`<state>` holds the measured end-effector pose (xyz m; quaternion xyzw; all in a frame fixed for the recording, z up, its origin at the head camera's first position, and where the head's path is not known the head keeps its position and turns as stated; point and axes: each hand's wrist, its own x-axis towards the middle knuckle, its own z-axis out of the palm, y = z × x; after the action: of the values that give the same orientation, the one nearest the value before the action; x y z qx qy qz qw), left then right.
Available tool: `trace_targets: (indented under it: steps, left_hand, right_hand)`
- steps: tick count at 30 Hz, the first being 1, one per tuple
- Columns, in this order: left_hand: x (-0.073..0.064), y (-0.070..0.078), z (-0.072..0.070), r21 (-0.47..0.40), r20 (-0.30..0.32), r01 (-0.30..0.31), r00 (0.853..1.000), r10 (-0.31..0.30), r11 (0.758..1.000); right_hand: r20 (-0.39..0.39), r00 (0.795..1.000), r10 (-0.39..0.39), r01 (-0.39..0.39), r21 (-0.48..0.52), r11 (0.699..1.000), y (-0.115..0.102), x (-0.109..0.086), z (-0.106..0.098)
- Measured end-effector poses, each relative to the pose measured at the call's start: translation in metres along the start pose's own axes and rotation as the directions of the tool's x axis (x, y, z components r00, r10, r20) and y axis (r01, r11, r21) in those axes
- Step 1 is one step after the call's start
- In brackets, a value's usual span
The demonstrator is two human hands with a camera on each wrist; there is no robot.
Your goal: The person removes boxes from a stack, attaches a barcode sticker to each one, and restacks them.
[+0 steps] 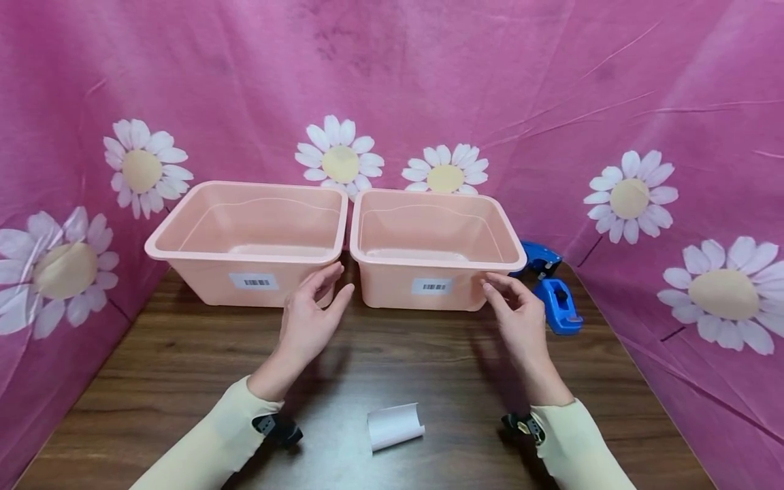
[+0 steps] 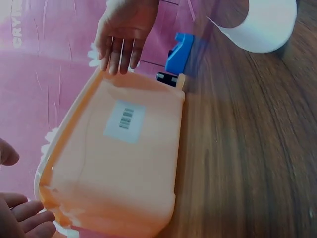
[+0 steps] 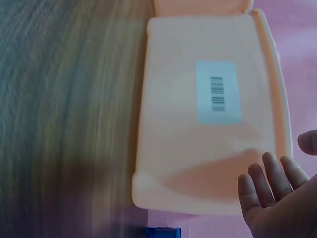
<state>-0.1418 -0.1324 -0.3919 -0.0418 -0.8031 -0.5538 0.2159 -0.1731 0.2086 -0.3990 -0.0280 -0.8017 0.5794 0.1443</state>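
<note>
Two pink plastic bins stand side by side, a left bin (image 1: 202,282) and a right bin (image 1: 392,286), each with a barcode label on its front. My left hand (image 1: 309,316) is by the gap between them, its fingers loosely bent and overlapping the left bin's front corner. At the right bin's front right corner is my right hand (image 1: 517,316), fingertips just below the rim and thumb apart from them. Neither hand has anything in its grasp. In the right wrist view, the right hand's fingers (image 3: 277,186) spread beside the bin's front wall.
A curled piece of white paper (image 1: 395,427) lies on the wooden table (image 1: 447,381) between my forearms. Right of the bins is a blue tape dispenser (image 1: 560,306), with another blue tool (image 1: 539,257) partly hidden behind the right bin. Pink flowered cloth (image 1: 392,75) surrounds the table.
</note>
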Motion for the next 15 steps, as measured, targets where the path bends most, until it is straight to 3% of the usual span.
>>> trace_targets:
  steps: [11,15]
  left_hand:
    - [0.002,0.002,0.011,-0.013,-0.035,0.048,0.998,-0.049,0.999]
    - [0.003,0.001,0.013,-0.034,-0.036,0.064,0.997,-0.066,0.997]
  right_hand:
    - [-0.110,0.993,-0.051,0.054,0.026,0.998,-0.004,0.006,-0.016]
    - [-0.160,0.985,-0.056,0.071,0.084,0.994,-0.006,0.011,-0.024]
